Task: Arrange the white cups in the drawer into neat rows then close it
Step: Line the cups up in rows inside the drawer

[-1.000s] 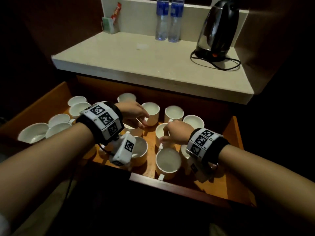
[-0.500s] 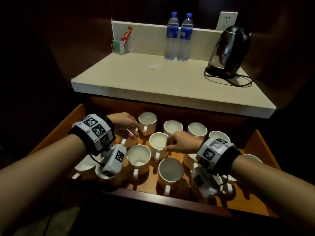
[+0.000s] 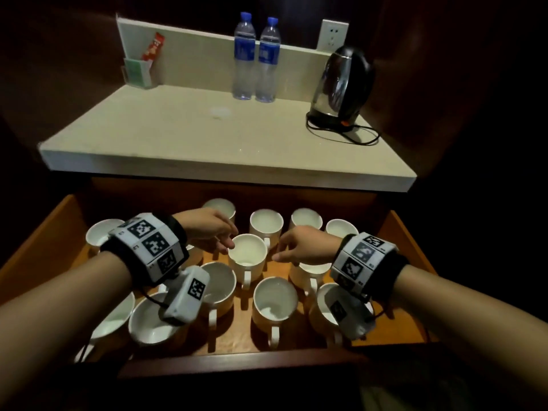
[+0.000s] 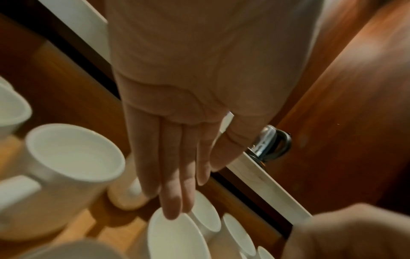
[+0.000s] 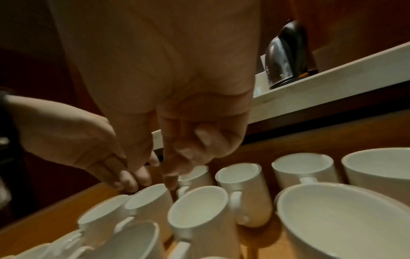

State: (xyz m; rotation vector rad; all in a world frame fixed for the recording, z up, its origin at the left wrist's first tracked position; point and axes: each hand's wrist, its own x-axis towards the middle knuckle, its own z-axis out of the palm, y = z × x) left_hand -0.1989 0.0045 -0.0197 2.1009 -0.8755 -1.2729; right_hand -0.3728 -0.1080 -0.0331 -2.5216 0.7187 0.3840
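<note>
Thirteen visible white ceramic cups (image 3: 247,256) stood in one open wooden drawer (image 3: 44,247). Left hand (image 3: 207,229) touched one rim, fingers straight; right hand (image 3: 308,246) hovered, loosely curled.

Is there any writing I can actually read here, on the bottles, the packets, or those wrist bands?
No text can be read.
Water bottles: blue labels, print too blurred.
Red sachet: markings too small.
Wrist bands: black-and-white square codes with tiny characters beside them, too small to read.
Kettle and cups: no writing visible.
</note>
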